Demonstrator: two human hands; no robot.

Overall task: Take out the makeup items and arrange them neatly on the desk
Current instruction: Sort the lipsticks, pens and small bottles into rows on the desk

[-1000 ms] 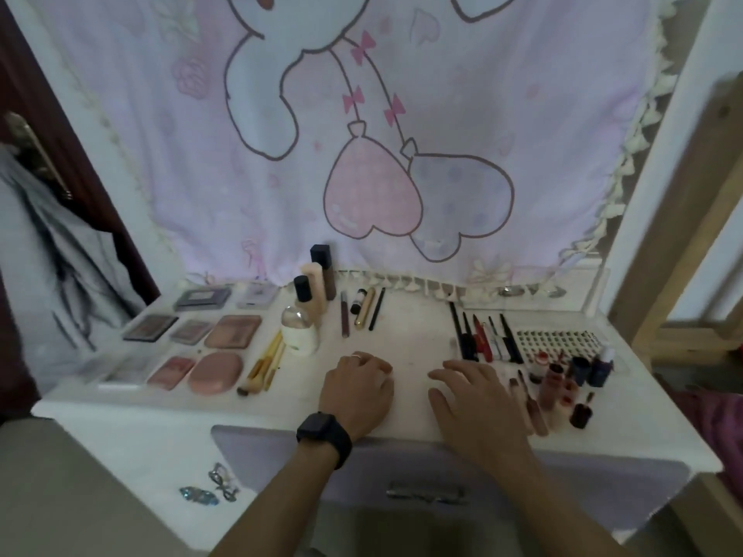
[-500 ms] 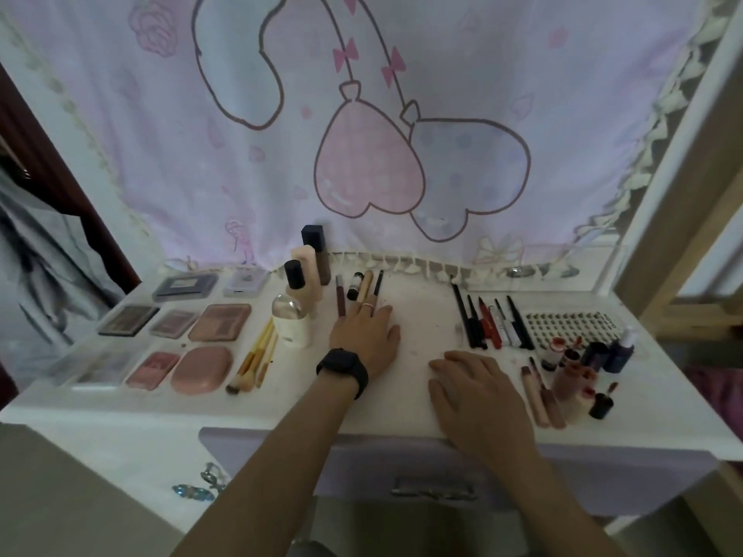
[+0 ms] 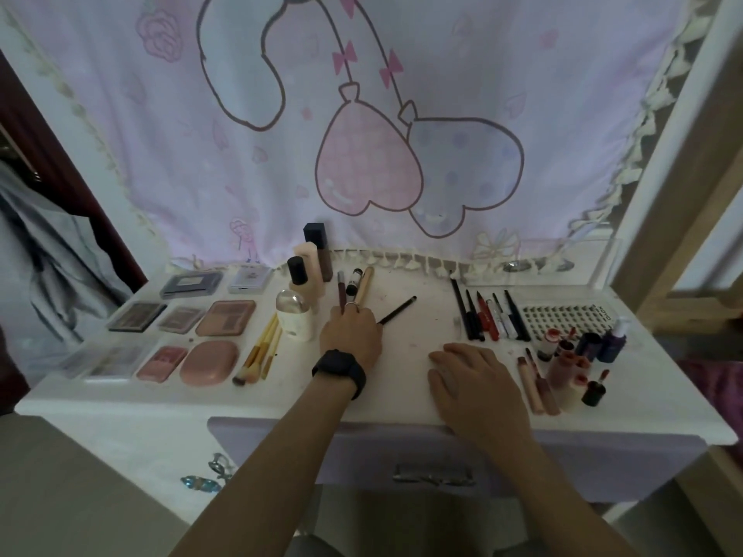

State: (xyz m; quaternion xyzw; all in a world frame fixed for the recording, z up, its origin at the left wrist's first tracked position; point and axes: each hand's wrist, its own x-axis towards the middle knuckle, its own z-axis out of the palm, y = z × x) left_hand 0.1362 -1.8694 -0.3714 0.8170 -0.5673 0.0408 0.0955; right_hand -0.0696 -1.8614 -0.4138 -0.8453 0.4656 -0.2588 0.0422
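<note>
A thin black pencil (image 3: pixel 398 310) slants over the middle of the white surface (image 3: pixel 418 331), its tip pointing far and right. Its near end is pinched in the curled fingers of the left hand (image 3: pixel 350 335). Whether the pencil touches the surface cannot be told. That hand wears a ring, and a black wristwatch (image 3: pixel 338 369) sits on its wrist.

The right hand (image 3: pixel 478 375) rests palm down to the right near the front edge, with fingers relaxed and holding nothing.

Just beyond the left hand's knuckles lie a dark red liner pencil (image 3: pixel 341 289), a small black-and-white tube (image 3: pixel 354 281) and a tan stick (image 3: pixel 365 285), side by side. Just left of the hand stands a cream bottle with a clear round cap (image 3: pixel 295 320). Behind it stand a black-capped bottle (image 3: pixel 298 271), a beige bottle (image 3: pixel 313 267) and a tall dark brown bottle (image 3: pixel 320 251).

Further left lie yellow-handled brushes (image 3: pixel 261 347), a pink oval compact (image 3: pixel 209 363) and several flat eyeshadow palettes (image 3: pixel 226 318).

Right of the bare middle is a row of black and red pens (image 3: pixel 486 315), laid parallel. Beyond it is a tray of false lashes (image 3: pixel 563 315). Nearer lie a cluster of small lip bottles (image 3: pixel 571 355) and two pinkish tubes (image 3: pixel 536 381) just beside the right hand.

A pink curtain with heart balloons (image 3: pixel 370 170) hangs behind, and a lilac drawer (image 3: pixel 434 448) sits under the front edge.
</note>
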